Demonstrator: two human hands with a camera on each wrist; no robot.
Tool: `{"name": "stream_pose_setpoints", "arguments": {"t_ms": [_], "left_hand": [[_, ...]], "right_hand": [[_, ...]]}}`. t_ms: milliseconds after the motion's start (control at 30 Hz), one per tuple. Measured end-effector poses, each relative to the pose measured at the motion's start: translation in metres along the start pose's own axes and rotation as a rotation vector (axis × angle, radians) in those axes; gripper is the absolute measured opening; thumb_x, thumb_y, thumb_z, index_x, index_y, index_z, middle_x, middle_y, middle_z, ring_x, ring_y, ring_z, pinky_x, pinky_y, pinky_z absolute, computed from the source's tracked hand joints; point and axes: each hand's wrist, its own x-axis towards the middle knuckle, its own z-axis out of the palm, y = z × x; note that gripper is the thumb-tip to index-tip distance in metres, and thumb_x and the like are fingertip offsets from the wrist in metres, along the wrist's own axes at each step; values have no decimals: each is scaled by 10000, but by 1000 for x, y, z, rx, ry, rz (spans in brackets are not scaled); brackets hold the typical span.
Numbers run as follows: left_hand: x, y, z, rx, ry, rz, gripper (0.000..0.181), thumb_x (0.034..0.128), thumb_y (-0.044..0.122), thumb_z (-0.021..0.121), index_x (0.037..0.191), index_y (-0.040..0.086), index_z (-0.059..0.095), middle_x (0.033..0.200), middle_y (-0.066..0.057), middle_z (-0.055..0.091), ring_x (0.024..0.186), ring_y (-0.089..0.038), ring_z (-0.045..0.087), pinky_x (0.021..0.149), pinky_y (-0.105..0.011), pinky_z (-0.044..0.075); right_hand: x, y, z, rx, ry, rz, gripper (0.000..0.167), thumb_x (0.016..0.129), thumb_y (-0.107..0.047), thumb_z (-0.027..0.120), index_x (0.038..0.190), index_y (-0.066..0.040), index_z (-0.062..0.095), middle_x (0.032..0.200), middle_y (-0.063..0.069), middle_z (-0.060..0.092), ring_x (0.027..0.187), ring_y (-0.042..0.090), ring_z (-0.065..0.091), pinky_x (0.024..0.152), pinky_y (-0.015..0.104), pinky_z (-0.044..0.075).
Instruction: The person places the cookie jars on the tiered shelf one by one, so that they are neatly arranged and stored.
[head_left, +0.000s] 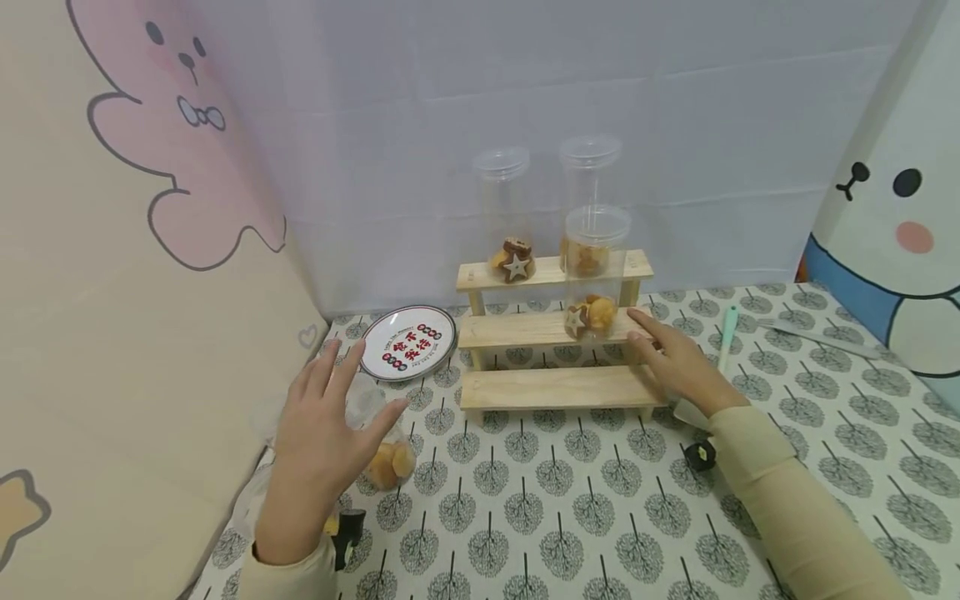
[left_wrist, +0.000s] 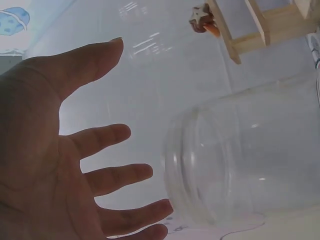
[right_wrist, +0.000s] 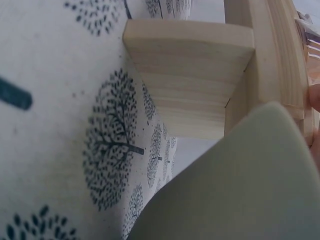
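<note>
Fronting pale drapery (head_left: 390, 183), tree-print cloth (head_left: 540, 475) bears wooden shelving (head_left: 555, 388); left grip (head_left: 322, 433), right grip (head_left: 681, 368) released.

Four clear jars (head_left: 597, 271), one plate (head_left: 393, 327), one wooden rack (head_left: 510, 332) with three steps (head_left: 555, 390), two hands (head_left: 318, 446) (head_left: 681, 367), one green stick (head_left: 727, 333), and maybe one metal tool (head_left: 817, 337).

Looks like a cloth-screened corner; could be home or studio. Walled by a pink-bear curtain (head_left: 198, 167) left of the left hand (head_left: 318, 450), a pale sheet (head_left: 390, 175) beyond both hands, and a white-bear panel (head_left: 900, 250) past the right hand (head_left: 682, 367); spread with tree-print tablecloth (head_left: 540, 508) beneath.
</note>
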Motion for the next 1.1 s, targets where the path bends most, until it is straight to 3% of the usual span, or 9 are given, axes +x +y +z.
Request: {"name": "stream_pose_setpoints", "arguments": {"t_ms": [200,433,900,1100], "left_hand": [[-12,-15,4,36,-79,-100,894,844,560,727,1552,158,357,1587,-282,252,1383,-559,290,1056,-762,280],[-16,-23,7,22,-173,-209,924,866,594,685,1583,172,283,1612,-288,164,1368,-625,248,1024,-800,262],[-16,-32,16,-42,-233,-272,874,913,486,683,1597,183,231,1633,-261,110,1390,-596,243,1031,-771,292],[-14,-30,15,-69,-250,-303,867,908,504,684,1596,215,243,1612,-264,169,1396,-567,262,1047,-761,286]], "right_hand": [[-3,1,0,10,-3,3,618,1072,-496,287,1604,-191,209,1404,310,491,1182,460,537,1004,723,378],[-2,3,2,13,-3,18,627,1062,-532,280,1606,-232,202,1421,288,482,1186,444,532,991,730,380],[1,3,2,7,-4,19,629,1052,-560,280,1605,-269,203,1411,278,493,1177,431,543,979,727,391],[0,4,1,1,1,19,621,1058,-544,282,1605,-260,206,1439,286,467,1186,441,535,986,737,377]]}}
